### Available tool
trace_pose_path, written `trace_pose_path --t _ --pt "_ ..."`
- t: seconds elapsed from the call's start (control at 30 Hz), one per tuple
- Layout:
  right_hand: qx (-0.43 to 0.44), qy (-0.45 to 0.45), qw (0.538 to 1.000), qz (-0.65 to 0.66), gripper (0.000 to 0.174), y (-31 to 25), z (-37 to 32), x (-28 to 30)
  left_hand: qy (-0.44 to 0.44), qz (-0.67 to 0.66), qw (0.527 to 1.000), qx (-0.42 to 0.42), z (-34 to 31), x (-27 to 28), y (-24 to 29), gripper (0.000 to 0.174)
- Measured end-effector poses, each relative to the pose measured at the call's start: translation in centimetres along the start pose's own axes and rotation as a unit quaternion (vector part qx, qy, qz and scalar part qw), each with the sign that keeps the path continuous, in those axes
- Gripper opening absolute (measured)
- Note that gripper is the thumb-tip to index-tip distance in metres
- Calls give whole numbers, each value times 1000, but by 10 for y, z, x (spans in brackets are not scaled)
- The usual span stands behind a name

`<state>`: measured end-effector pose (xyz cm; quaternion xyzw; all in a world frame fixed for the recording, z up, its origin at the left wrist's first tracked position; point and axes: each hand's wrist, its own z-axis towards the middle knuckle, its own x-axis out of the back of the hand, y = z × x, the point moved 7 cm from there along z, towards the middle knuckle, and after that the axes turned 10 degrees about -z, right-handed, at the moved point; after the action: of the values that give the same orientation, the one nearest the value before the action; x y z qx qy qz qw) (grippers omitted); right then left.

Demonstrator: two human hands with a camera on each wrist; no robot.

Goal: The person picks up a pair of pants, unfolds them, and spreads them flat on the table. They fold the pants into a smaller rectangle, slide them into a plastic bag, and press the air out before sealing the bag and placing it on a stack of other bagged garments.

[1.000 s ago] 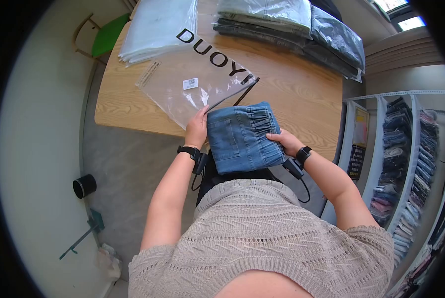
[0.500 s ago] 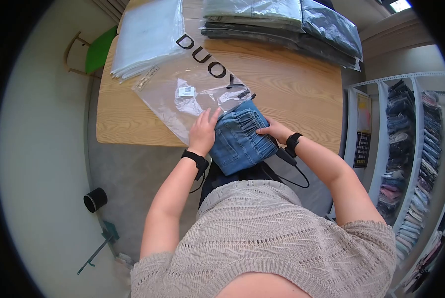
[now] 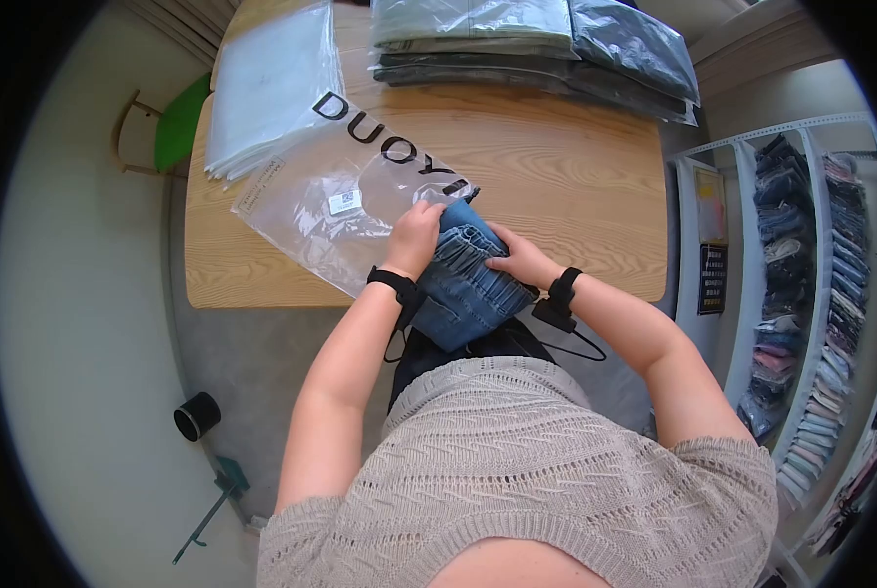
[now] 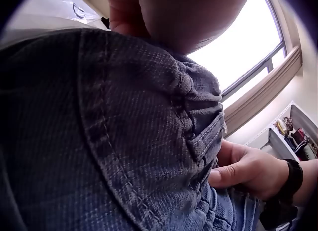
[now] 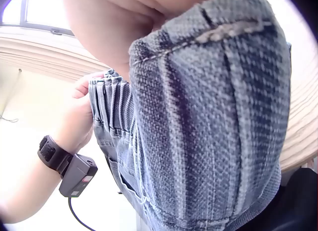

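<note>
The left hand (image 3: 414,235) has its fingers curled over the left edge of the folded jeans (image 3: 463,284), at their far corner. The right hand (image 3: 519,260) pinches the gathered waistband on the opposite side, thumb on top; the left wrist view confirms the curled fingers on the elastic. The jeans are held between both hands, bunched, with the near end hanging over the table (image 3: 556,186) edge toward the person. The far end reaches the mouth of the clear bag (image 3: 331,206), which lies flat just beyond and to the left of the left hand; whether the denim is already under the film cannot be told. One second ago the jeans lay spread flat, nearer the body and short of the bag, with the hands well apart on either side. Half a second ago the far edge had met the bag mouth. Both hands have since moved forward and closer together. Farther out beyond the left hand lies a stack (image 3: 262,88) of empty bags. Packed garments (image 3: 536,39) lie beyond the right hand.
</note>
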<state>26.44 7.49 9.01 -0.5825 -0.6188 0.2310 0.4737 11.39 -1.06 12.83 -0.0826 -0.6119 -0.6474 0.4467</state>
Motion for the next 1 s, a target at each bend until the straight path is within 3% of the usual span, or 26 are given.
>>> trace_pose_path --t 0.2,0.33,0.43,0.53,0.67,0.73,0.83,0.87,0.9,0.93,0.97,1.0 --pt "30 2 999 -42 63 0 6 1 -29 163 986 9 16 -9 -8 9" --pt "48 9 997 -63 65 1 13 0 -47 164 985 41 29 -13 -10 9" --pt "29 8 999 -35 63 5 18 -3 -27 130 991 1 25 -4 7 7" --pt "37 41 998 -12 58 6 22 1 -33 84 992 -90 19 -4 34 6" --pt "-55 36 997 30 53 18 25 4 -80 85 988 -96 15 -4 39 10" --pt "-81 49 995 22 52 23 27 4 -54 109 991 -47 16 6 23 13" --pt "-131 93 983 -90 49 13 31 6 -53 109 992 -18 13 15 8 15" --pt "-55 193 950 -241 50 -9 22 14 -53 111 992 -16 13 15 7 15" --pt "22 285 879 -382 51 -36 9 16 -54 105 993 -16 11 15 6 15" --pt "105 234 888 -381 54 -46 9 2 -55 98 993 -16 10 14 4 14" --pt "105 234 888 -381 54 -45 10 -3 -56 98 994 -16 10 13 3 14" --pt "206 194 848 -449 54 -54 11 -23 -40 88 995 -21 10 13 1 13"
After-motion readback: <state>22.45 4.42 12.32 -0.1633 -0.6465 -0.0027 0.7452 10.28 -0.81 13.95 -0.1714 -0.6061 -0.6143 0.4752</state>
